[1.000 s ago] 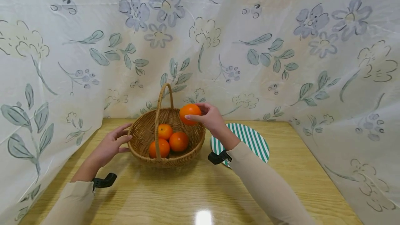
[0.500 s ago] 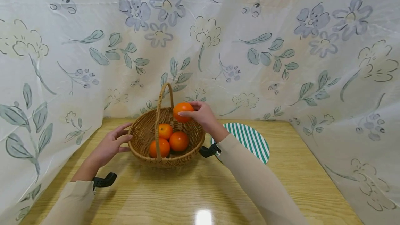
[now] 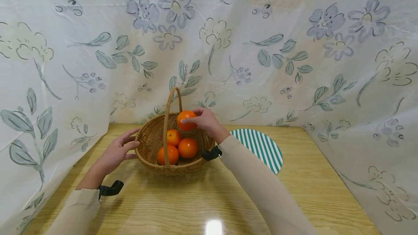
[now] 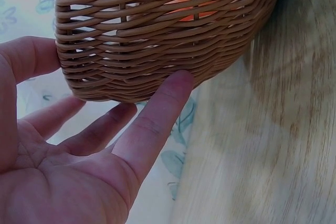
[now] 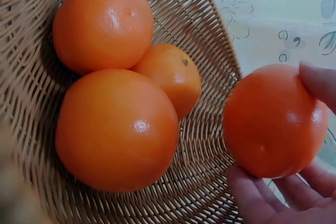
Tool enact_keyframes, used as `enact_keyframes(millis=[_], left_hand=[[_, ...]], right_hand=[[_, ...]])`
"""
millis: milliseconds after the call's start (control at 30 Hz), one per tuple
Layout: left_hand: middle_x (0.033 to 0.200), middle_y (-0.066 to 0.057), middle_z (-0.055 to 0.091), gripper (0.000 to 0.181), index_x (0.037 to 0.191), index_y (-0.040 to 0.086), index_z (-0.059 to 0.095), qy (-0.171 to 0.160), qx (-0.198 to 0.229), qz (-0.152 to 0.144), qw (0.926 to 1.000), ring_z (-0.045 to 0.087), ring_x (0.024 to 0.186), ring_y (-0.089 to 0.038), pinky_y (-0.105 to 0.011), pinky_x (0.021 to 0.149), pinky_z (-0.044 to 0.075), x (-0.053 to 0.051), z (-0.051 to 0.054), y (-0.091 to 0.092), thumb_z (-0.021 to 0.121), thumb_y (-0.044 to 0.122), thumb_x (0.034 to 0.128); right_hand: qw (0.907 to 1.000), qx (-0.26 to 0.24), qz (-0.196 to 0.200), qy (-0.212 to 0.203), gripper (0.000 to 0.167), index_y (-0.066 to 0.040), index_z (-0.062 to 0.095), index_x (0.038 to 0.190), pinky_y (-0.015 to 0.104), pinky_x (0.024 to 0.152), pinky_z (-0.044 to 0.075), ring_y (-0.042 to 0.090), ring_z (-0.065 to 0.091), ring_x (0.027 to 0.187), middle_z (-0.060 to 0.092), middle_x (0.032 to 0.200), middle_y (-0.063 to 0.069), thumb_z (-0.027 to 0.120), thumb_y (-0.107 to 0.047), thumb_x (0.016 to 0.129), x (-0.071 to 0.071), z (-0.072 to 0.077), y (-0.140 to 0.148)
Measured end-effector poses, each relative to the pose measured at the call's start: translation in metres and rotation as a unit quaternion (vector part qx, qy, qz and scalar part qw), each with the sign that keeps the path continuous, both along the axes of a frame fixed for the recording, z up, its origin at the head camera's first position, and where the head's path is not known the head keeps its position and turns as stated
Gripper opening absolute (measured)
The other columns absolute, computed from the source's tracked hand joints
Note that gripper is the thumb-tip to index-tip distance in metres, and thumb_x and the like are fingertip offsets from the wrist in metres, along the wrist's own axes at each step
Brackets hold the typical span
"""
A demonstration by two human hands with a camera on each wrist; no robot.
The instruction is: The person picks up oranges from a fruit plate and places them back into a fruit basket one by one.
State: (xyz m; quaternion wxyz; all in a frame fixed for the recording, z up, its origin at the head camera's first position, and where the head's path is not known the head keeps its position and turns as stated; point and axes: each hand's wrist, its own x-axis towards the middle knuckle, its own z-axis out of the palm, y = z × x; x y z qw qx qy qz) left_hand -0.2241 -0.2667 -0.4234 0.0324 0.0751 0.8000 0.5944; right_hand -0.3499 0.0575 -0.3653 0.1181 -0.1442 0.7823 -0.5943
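My right hand (image 3: 207, 123) pinches an orange (image 3: 186, 120) between thumb and fingers, above the back right part of a wicker basket (image 3: 148, 144). In the right wrist view, this held orange (image 5: 275, 124) stays apart from the others. Three oranges lie together inside: one at the back (image 3: 174, 137), one at the right (image 3: 189, 148) and one at the front left (image 3: 171, 155), partly behind the handle (image 3: 166, 130). My left hand (image 3: 114, 154) touches the basket's left side with extended fingers; the left wrist view shows a fingertip (image 4: 181, 80) against the weave.
A round green-and-white striped mat (image 3: 261, 148) lies right of the basket, partly under my right forearm. The wooden table (image 3: 156, 206) runs back to a floral curtain (image 3: 228, 46) that also hangs along both sides.
My right hand has carried the orange leftward over the basket and, most recently, slightly down. The left hand and the three oranges inside have stayed in place.
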Motion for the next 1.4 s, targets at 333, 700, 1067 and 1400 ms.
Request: enact_keyframes(millis=[333, 700, 1067, 1400], left_hand=[[0.160, -0.034, 0.026, 0.067, 0.165, 0.013, 0.019, -0.002, 0.006, 0.000, 1.0000, 0.038, 0.140, -0.057, -0.042, 0.090, 0.062, -0.001, -0.001, -0.001, 0.052, 0.026, 0.1090], [0.159, -0.034, 0.027, 0.066, 0.165, 0.013, 0.019, 0.002, 0.004, -0.001, 1.0000, 0.039, 0.140, -0.057, -0.042, 0.090, 0.062, -0.002, -0.001, -0.001, 0.052, 0.026, 0.1089], [0.159, -0.034, 0.028, 0.065, 0.165, 0.013, 0.020, 0.001, -0.003, 0.000, 1.0000, 0.041, 0.138, -0.056, -0.043, 0.090, 0.062, -0.004, 0.002, 0.000, 0.052, 0.025, 0.1089], [0.158, -0.035, 0.028, 0.066, 0.165, 0.011, 0.019, -0.003, -0.001, -0.005, 1.0000, 0.041, 0.138, -0.056, -0.042, 0.090, 0.062, -0.008, 0.006, -0.001, 0.052, 0.024, 0.1090]], right_hand=[[0.9972, 0.073, 0.001, 0.014, 0.051, -0.003, 0.068, 0.120, 0.040, 0.087, 0.060, 0.020, 0.060, 0.093, 0.067, 0.117, 0.011, 0.091, -0.024, 0.078, -0.002, 0.003, -0.003], [0.9910, 0.125, 0.005, 0.047, 0.064, -0.002, 0.066, 0.128, 0.037, 0.096, 0.055, 0.025, 0.059, 0.107, 0.065, 0.124, 0.012, 0.093, -0.025, 0.075, -0.013, -0.007, -0.009], [0.9860, 0.165, 0.003, 0.025, 0.064, -0.002, 0.066, 0.126, 0.039, 0.098, 0.055, 0.028, 0.059, 0.109, 0.064, 0.126, 0.013, 0.094, -0.028, 0.074, -0.020, -0.008, -0.011], [0.9814, 0.190, 0.000, 0.030, 0.061, 0.000, 0.069, 0.124, 0.038, 0.097, 0.056, 0.028, 0.061, 0.110, 0.065, 0.129, 0.013, 0.094, -0.026, 0.075, -0.022, -0.005, -0.012]])
